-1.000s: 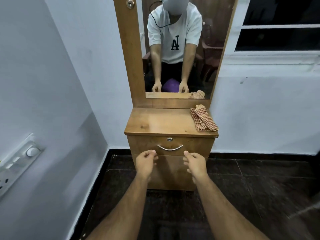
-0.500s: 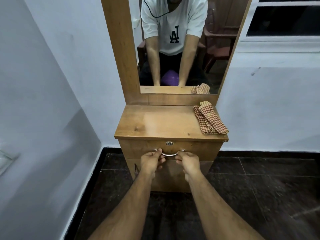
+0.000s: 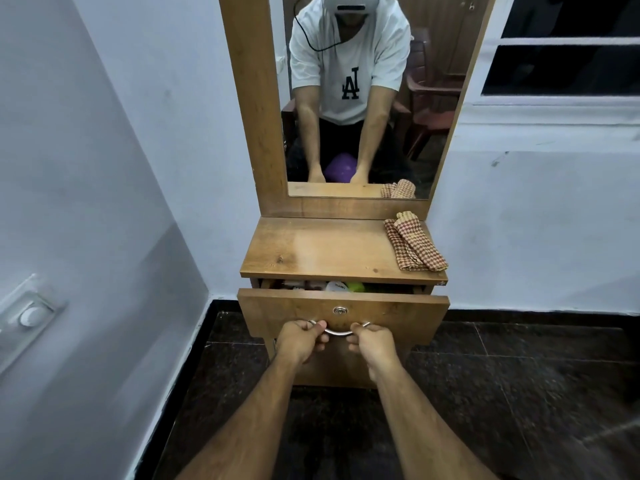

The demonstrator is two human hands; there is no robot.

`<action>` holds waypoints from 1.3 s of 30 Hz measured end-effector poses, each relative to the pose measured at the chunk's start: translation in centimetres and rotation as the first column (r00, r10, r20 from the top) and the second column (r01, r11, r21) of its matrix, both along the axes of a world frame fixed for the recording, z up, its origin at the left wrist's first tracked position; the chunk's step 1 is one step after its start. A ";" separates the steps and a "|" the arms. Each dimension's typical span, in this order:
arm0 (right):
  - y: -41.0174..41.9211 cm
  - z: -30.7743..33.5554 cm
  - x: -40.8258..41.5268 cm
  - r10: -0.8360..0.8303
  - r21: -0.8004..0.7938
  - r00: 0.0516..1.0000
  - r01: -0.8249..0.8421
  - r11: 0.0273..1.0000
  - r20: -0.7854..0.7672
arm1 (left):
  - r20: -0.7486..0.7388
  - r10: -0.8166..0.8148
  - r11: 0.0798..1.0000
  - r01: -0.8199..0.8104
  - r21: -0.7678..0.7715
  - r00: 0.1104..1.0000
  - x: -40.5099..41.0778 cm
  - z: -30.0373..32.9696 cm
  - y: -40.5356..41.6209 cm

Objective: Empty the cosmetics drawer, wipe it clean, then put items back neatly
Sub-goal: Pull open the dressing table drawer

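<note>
The drawer has a flat wood-grain front with a round metal lock and a curved, shiny metal handle; it stands slightly open under the smooth wooden bench. Both the left hand and the right hand have fingers curled tightly round the handle's ends. A folded checked cloth lies on the bench's right side.

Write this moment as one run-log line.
stage: opening drawer | left hand: grips handle | right hand: grips handle | drawer: partly open, items inside | cloth: on dresser top
</note>
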State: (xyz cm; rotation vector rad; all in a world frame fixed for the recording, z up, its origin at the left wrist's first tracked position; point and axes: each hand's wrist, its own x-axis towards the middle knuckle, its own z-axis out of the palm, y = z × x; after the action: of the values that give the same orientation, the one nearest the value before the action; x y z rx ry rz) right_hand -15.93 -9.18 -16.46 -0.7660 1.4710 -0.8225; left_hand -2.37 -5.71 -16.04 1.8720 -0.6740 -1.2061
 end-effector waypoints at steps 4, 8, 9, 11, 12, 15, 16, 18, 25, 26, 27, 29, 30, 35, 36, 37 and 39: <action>2.6 0.4 -1.4 0.183 -0.019 0.917 -0.203 0.979 -0.354 | 0.611 -0.223 0.975 0.179 0.134 0.760 0.0 1.3 3.7; 5.5 3.4 -3.8 0.160 -0.138 0.608 -0.413 0.900 -0.778 | 0.911 -0.135 0.929 0.370 -0.020 0.389 0.4 4.1 7.5; 6.2 4.4 -4.3 0.091 -0.215 0.577 -0.439 0.872 -0.812 | 0.948 -0.057 0.884 0.457 -0.098 0.313 0.7 4.4 8.1; 7.2 5.9 -5.0 -0.065 -0.392 0.568 -0.477 0.787 -0.820 | 0.968 0.088 0.797 0.567 -0.210 0.235 1.3 5.0 8.7; 7.4 6.5 -5.3 -0.140 -0.477 0.572 -0.497 0.725 -0.808 | 0.971 0.102 0.788 0.579 -0.210 0.214 1.5 5.4 8.7; 7.2 7.9 -5.7 -0.248 -0.509 0.460 -0.625 0.592 -0.853 | 0.978 -0.070 0.811 0.582 -0.060 0.198 1.2 6.7 8.8; 7.1 8.2 -5.9 -0.205 -0.440 0.402 -0.679 0.587 -0.893 | 0.967 -0.159 0.812 0.583 0.015 0.197 0.9 7.0 8.8; 7.0 8.2 -6.3 -0.019 -0.228 0.276 -0.751 0.620 -0.961 | 0.937 -0.315 0.795 0.581 0.175 0.149 0.2 7.0 9.0; 9.2 7.1 -8.0 0.197 0.033 0.096 -0.824 0.566 -0.976 | 0.874 -0.476 0.737 0.585 0.339 0.094 -0.3 6.8 11.5; 9.6 7.1 -8.1 0.205 0.041 0.091 -0.826 0.562 -0.974 | 0.869 -0.486 0.729 0.590 0.346 0.091 -0.3 6.8 11.9; 10.1 7.1 -8.2 0.209 0.047 0.086 -0.828 0.559 -0.974 | 0.864 -0.496 0.724 0.593 0.353 0.091 -0.4 6.8 12.3; 11.0 7.1 -8.4 0.215 0.053 0.081 -0.831 0.553 -0.973 | 0.853 -0.514 0.716 0.594 0.367 0.092 -0.5 6.8 13.0; 11.4 7.1 -8.5 0.218 0.053 0.083 -0.832 0.553 -0.972 | 0.849 -0.520 0.713 0.595 0.372 0.093 -0.5 6.9 13.3; 13.1 7.1 -8.9 0.233 0.065 0.081 -0.827 0.559 -0.969 | 0.849 -0.520 0.708 0.604 0.366 0.095 -1.0 7.0 15.2; 13.5 7.1 -9.0 0.239 0.070 0.079 -0.826 0.559 -0.968 | 0.848 -0.521 0.708 0.607 0.361 0.103 -1.1 7.0 15.6; 13.9 7.1 -9.0 0.240 0.071 0.080 -0.825 0.560 -0.967 | 0.849 -0.518 0.709 0.609 0.355 0.108 -1.2 7.0 16.0; 14.7 7.3 -9.2 0.243 0.072 0.080 -0.826 0.559 -0.967 | 0.851 -0.514 0.710 0.609 0.354 0.105 -1.4 7.0 16.8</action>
State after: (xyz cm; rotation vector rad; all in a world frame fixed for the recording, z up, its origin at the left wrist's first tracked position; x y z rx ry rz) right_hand -25.14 5.49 -9.20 -2.4341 1.6087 0.0214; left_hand -3.80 11.06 -9.05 2.1781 -2.2512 -0.2652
